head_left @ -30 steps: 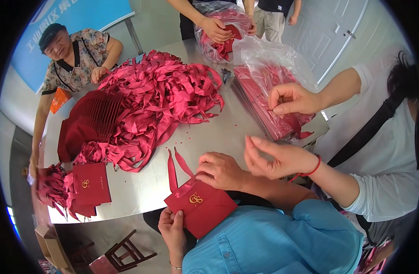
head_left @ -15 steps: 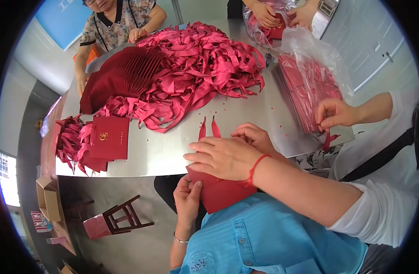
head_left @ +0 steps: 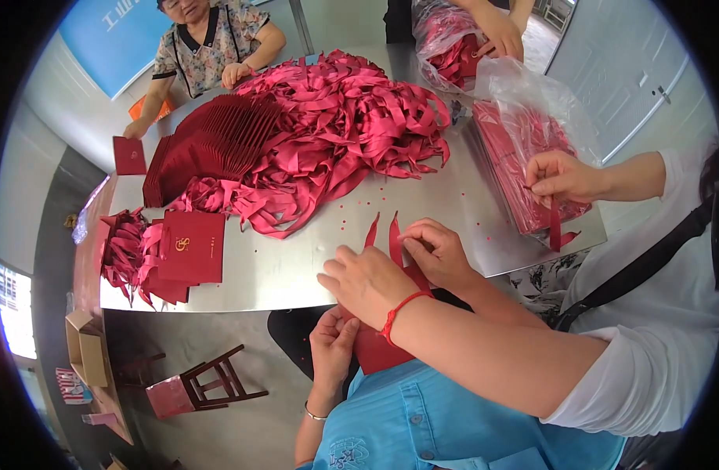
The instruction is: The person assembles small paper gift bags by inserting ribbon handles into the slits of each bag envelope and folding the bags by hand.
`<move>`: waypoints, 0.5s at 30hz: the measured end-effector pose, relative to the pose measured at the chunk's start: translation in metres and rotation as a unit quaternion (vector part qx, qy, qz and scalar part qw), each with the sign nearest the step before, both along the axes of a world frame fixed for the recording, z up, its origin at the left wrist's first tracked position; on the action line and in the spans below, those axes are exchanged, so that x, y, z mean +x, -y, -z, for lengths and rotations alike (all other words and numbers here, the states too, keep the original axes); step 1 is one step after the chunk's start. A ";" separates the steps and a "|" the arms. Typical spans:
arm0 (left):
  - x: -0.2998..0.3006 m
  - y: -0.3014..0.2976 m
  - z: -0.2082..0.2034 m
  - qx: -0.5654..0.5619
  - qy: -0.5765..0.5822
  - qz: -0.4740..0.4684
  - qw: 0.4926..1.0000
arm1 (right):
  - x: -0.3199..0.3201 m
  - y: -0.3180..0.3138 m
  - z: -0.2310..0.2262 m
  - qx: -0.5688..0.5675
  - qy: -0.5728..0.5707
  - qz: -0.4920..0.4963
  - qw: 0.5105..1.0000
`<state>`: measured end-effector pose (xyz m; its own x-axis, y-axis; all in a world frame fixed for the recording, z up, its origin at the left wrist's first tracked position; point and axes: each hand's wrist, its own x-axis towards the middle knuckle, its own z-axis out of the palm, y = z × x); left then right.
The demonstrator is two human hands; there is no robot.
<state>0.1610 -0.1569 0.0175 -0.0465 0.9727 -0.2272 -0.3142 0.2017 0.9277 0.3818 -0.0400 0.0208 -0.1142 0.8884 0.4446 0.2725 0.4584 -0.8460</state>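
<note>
The red bag [head_left: 379,356] is at the near edge of the table [head_left: 273,278], just in front of a blue shirt [head_left: 469,415]; the left hand [head_left: 332,345] has its grip closed on the bag's left side, thumb on top; the right hand [head_left: 438,252], fingers curled, is beside the bag's ribbon handle [head_left: 395,241] (whether its grip has hold of the ribbon, I cannot tell); a co-worker's hand [head_left: 369,283], red cord at its wrist, reaches across the bag, partly hiding it; beyond the bag lies a ribbon heap [head_left: 352,117]; farther right of the bag, clear plastic [head_left: 532,82] covers a red stack [head_left: 504,168].
</note>
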 end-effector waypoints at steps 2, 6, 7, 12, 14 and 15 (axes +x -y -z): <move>0.006 -0.001 -0.004 0.009 0.007 0.003 1.000 | 0.008 -0.005 0.018 -0.057 -0.065 0.009 0.996; 0.009 -0.012 -0.001 0.029 0.030 0.006 0.999 | -0.015 -0.023 -0.005 0.037 0.122 -0.031 0.991; 0.007 -0.014 -0.002 0.023 0.023 0.012 0.999 | -0.033 -0.033 -0.030 0.116 0.243 -0.052 0.962; 0.007 -0.024 -0.012 0.033 0.137 0.027 0.990 | -0.101 -0.072 -0.120 0.402 0.655 -0.131 0.627; 0.008 -0.027 -0.018 0.017 0.176 0.013 0.984 | -0.124 -0.095 -0.117 0.485 0.635 -0.117 0.590; 0.012 -0.032 -0.016 0.006 0.210 0.025 0.977 | -0.129 -0.108 -0.114 0.521 0.619 -0.108 0.578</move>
